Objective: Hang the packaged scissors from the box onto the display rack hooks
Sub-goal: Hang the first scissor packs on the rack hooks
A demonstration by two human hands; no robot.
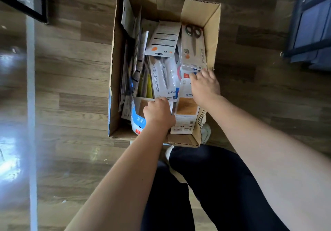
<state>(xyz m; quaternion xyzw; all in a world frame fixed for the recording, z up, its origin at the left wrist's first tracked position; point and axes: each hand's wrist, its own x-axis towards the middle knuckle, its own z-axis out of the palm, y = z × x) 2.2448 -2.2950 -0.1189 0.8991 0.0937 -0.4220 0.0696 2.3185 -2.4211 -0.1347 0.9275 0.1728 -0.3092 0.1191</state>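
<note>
— Gripping first: our left hand point(158, 111) is curled, knuckles up, on a white card pack point(141, 105) at the near end of the cardboard box point(211, 33); the fingers bend over the pack's edge, so we read it as a hold, though the fingertips themselves are hidden under the hand.

— And our right hand point(206, 85)?

— Lower fingers spread and reaching down onto the packs at the box's right side. Its fingertips touch the bottom edge of the pack with the black-handled scissors point(193, 46), which leans against the right wall. Whether they pinch that edge or only press on it, we cannot tell (the tips blur into the card).

— Where are the rest of the packaged scissors?

— All inside the box, piled loosely. One white pack with dark stripes point(163, 39) lies face down near the middle; another with grey-handled scissors point(163, 76) lies just below it. Several more stand on edge along the left wall. An orange-labelled pack point(186, 110) lies under our right wrist.

— And the box itself?

— It sits on the wooden floor point(75, 87), flaps open, just ahead of our dark trousers point(215, 186) and a white shoe point(206, 133).
</note>
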